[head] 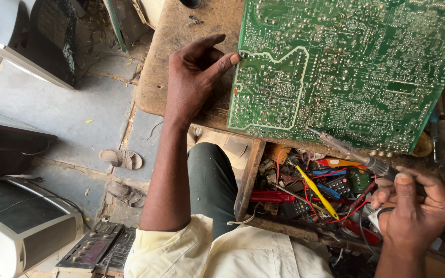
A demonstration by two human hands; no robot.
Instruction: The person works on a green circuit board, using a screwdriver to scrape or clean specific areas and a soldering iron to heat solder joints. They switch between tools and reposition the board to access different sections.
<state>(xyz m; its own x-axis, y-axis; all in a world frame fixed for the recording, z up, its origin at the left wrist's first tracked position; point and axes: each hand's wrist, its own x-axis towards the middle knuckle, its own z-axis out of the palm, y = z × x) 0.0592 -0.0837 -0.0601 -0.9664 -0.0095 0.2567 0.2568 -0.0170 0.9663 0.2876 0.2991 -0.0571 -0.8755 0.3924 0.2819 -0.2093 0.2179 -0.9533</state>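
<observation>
Steadying large green printed circuit board [346,67], solder side up, w/ left hand [194,77] fingertips at edge; right hand [413,211] gripped slim soldering iron [348,150], tip at lower edge, joints appeared unfinished.

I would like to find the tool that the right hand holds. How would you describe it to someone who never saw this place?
Start at the large green circuit board on the wooden bench. At its lower edge, the right hand holds a soldering iron. Unlike the loose tools in the open drawer below, its thin metal tip touches the board.
</observation>
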